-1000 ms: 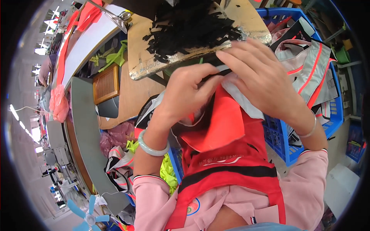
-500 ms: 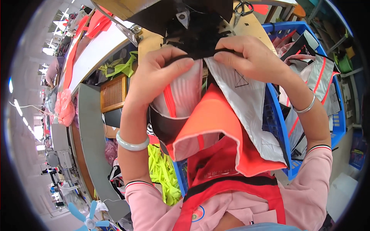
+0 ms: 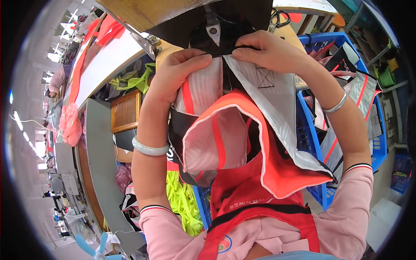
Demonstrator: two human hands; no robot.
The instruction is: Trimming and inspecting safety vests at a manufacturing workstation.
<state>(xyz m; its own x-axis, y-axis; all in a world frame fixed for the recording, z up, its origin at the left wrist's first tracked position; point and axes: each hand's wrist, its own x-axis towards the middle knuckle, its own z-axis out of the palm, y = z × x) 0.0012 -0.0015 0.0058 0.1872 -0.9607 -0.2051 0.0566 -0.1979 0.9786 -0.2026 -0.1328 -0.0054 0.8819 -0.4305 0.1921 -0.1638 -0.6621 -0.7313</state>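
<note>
An orange-and-grey fabric piece (image 3: pixel 279 117) with black edging hangs from both my hands in front of a dark machine head (image 3: pixel 242 21). My left hand (image 3: pixel 182 67) pinches its upper edge on the left, thumb on top. On the other side of the middle gap, my right hand (image 3: pixel 273 52) is closed on the black edge, thumb and fingers pressed together. Just above the edge shows a pointed metal part (image 3: pixel 213 31) with a hole. A stitched crossed square marks the grey panel near my right hand. Below, the orange flap bows open, baring its grey, orange-striped inside.
A blue crate (image 3: pixel 383 149) at the right holds grey, orange and black fabric pieces. Scissors (image 3: pixel 281 18) lie behind my right hand. Yellow-green strips (image 3: pixel 184 203) hang at the lower left, beside a grey panel (image 3: pixel 102 156). A white table (image 3: pixel 104 65) carries orange fabric. One person works far left.
Both hands have shifted slightly up and left in view, still pinching the fabric. The orange flap has opened wider, showing more of its grey inside. The metal part appears lower and farther right.
</note>
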